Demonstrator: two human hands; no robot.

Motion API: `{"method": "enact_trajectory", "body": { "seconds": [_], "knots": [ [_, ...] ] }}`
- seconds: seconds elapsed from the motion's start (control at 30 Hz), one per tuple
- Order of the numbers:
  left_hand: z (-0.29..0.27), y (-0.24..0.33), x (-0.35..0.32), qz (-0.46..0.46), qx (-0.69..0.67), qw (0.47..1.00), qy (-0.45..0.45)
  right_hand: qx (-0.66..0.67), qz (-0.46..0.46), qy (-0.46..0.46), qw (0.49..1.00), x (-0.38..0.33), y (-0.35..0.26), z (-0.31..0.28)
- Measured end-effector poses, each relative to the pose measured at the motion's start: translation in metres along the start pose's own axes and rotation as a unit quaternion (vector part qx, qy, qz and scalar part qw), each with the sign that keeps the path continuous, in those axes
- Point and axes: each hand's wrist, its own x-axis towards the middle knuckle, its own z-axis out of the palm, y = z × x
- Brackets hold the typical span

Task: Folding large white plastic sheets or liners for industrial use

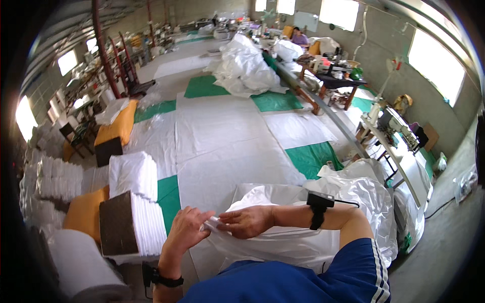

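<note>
Both my hands meet low in the middle of the view, close in front of my body. My left hand (190,227) has its fingers closed around a gathered edge of thin white plastic film (283,245). My right hand (248,222) reaches across from the right, its fingers pressed together on the same gathered edge, almost touching the left. From there the film spreads to the right beneath my right forearm in loose, shiny folds. Its lower part is hidden behind my blue shirt.
Stacks of folded white sheets (133,174) and a dark-faced block (118,225) stand at the left, near a white roll (83,262). A large crumpled plastic heap (245,65) lies farther off. Sewing machines (396,126) line the right, and a person (300,38) sits far back.
</note>
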Motion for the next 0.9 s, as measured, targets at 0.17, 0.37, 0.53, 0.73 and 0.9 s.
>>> {"method": "enact_trajectory", "body": {
  "seconds": [0.17,0.37,0.53,0.73,0.9],
  "knots": [
    [0.025,-0.008,0.006,0.14,-0.028,0.986,0.087,-0.034,0.046,-0.041,0.998,-0.003,-0.032,-0.02],
    [0.045,0.024,0.035,0.174,-0.098,0.979,0.038,0.183,0.568,-0.028,0.802,0.013,-0.078,-0.059],
    [0.055,0.054,0.033,0.124,-0.226,0.964,0.062,0.205,0.685,-0.121,0.689,0.003,-0.088,-0.043],
    [0.124,0.017,0.011,0.048,-0.5,0.864,-0.042,0.228,0.652,-0.036,0.722,-0.009,-0.106,-0.043],
    [0.135,0.046,0.036,-0.031,-0.522,0.85,0.07,0.08,0.701,-0.095,0.702,0.003,-0.099,-0.066]
  ]
}}
